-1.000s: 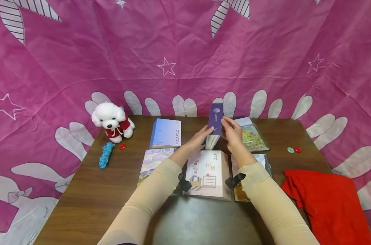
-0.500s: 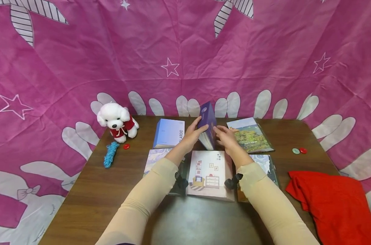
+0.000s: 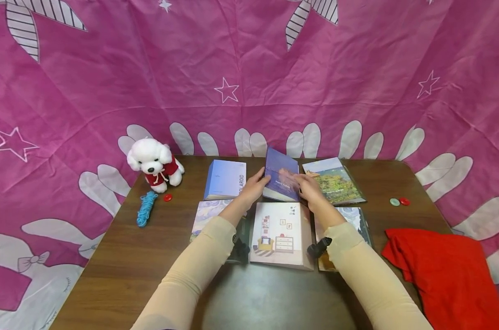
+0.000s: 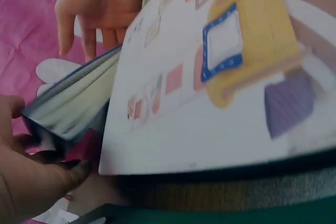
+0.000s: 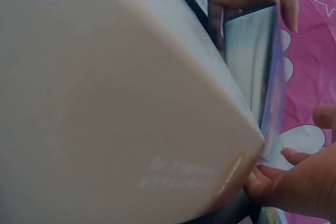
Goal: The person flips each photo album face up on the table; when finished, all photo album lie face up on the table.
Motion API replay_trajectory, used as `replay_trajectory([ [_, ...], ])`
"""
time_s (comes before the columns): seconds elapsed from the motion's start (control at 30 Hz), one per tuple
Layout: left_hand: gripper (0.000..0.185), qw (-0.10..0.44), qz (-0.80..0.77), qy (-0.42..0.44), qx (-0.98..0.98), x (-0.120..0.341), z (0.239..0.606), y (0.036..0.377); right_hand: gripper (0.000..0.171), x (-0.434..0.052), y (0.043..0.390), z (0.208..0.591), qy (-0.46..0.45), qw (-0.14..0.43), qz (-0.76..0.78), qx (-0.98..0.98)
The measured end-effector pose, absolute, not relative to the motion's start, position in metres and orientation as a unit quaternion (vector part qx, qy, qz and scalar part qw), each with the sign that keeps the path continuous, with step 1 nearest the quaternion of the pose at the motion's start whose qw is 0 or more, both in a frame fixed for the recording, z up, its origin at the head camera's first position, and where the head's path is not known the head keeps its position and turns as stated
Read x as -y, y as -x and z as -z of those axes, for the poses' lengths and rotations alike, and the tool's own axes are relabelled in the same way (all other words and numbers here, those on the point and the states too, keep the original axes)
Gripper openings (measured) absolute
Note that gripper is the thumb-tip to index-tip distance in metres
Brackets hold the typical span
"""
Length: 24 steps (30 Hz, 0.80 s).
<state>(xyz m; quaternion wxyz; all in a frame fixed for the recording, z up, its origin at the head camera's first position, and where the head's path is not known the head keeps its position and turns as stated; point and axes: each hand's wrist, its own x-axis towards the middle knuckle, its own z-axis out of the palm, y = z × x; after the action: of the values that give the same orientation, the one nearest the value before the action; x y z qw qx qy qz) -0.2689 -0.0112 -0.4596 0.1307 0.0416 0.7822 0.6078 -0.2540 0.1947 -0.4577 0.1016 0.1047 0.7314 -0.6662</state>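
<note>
With the purple book (image 3: 280, 180) in the far middle of the tabletop (image 3: 121, 270), the left hand (image 3: 254, 187) should steady its left edge while the right hand (image 3: 308, 188), fingers relaxed and spread on the cover, presses it flat.

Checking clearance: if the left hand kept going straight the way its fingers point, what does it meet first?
The left hand already touches the purple book's left edge, fingers pointing toward the table's far side. Beyond that, probably bare table, then the pink backdrop; depth is unclear.
</note>
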Motion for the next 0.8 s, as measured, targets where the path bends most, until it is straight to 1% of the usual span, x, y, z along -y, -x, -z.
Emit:
replay_trajectory([
  [0.17,0.066,0.161,-0.575,-0.034,-0.801,0.015,0.464,0.270,0.054,-0.198,0.251,0.459,-0.095,0.092,0.640,-0.757],
  [0.3,0.072,0.162,-0.573,-0.016,-0.803,0.016,0.463,0.269,0.060,-0.202,0.251,0.458,-0.095,0.104,0.663,-0.735],
  [0.43,0.073,0.131,-0.564,-0.015,-0.815,0.016,0.459,0.270,0.064,-0.209,0.251,0.453,-0.095,0.107,0.679,-0.720],
  [0.53,0.071,0.091,-0.521,-0.037,-0.848,0.015,0.458,0.271,0.062,-0.215,0.250,0.448,-0.097,0.094,0.688,-0.713],
  [0.67,0.070,0.040,-0.477,-0.064,-0.876,0.008,0.453,0.268,0.065,-0.228,0.249,0.440,-0.087,0.071,0.694,-0.711],
  [0.8,0.066,0.031,-0.513,-0.083,-0.854,-0.007,0.445,0.263,0.071,-0.245,0.246,0.433,-0.078,0.044,0.703,-0.706],
])
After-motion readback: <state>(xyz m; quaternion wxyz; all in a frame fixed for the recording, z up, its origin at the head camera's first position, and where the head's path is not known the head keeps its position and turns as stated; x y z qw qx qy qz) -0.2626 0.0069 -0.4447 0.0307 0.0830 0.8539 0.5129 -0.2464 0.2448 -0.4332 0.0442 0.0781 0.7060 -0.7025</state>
